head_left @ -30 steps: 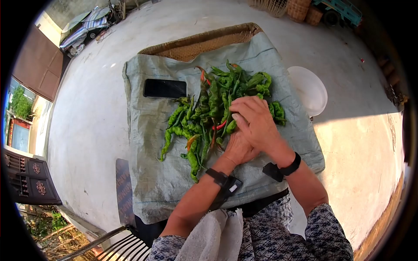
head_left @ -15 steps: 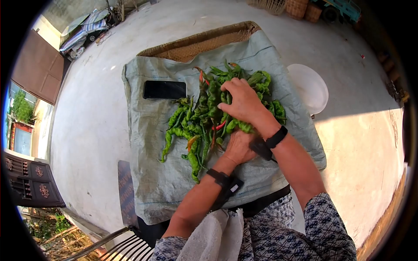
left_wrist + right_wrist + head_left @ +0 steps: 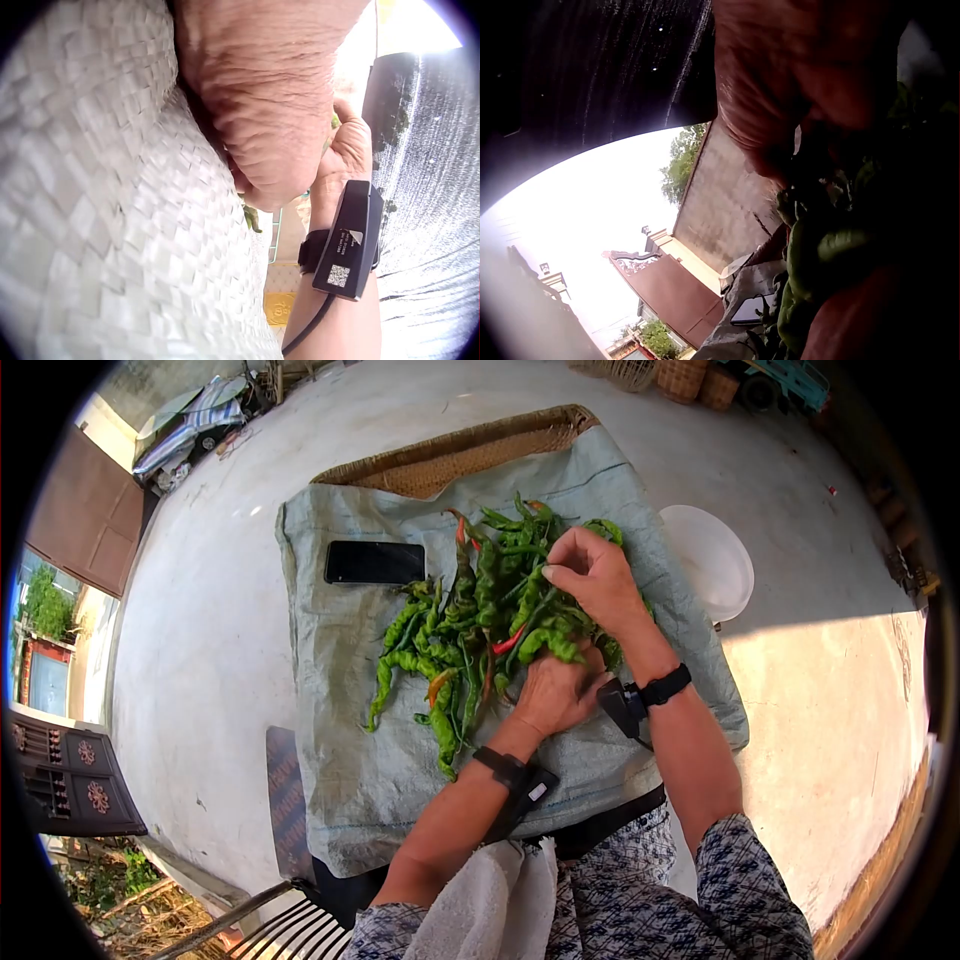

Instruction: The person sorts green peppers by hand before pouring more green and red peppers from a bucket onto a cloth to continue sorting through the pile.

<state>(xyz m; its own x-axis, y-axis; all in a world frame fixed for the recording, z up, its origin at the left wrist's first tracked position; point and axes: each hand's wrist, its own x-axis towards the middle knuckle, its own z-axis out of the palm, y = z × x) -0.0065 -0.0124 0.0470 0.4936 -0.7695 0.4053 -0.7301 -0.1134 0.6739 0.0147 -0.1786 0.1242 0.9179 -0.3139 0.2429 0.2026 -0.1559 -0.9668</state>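
Compared with half a second ago, the right hand (image 3: 600, 582) has shifted a little toward the right of the frame, and it no longer reaches with parted fingers across the heap of green peppers (image 3: 486, 582). Its fingers are now bent, with thumb and forefinger close together over the heap's right part; I cannot tell whether a stem is caught between them. A second ago this hand lay across the left hand (image 3: 558, 692), which is now uncovered near the middle of the frame, in about the same place. The left hand's fingers are hidden under and behind a few bright green peppers (image 3: 556, 638), so its grip cannot be told.

The heap still spreads over the center of the woven sack (image 3: 340, 660), with the red pepper (image 3: 508, 641) just above the left hand. Peppers at the heap's right edge are now mostly behind the right hand and wrist. The black phone (image 3: 375, 563) stays at upper left on the sack, and the white basin (image 3: 715, 565) stays at right.
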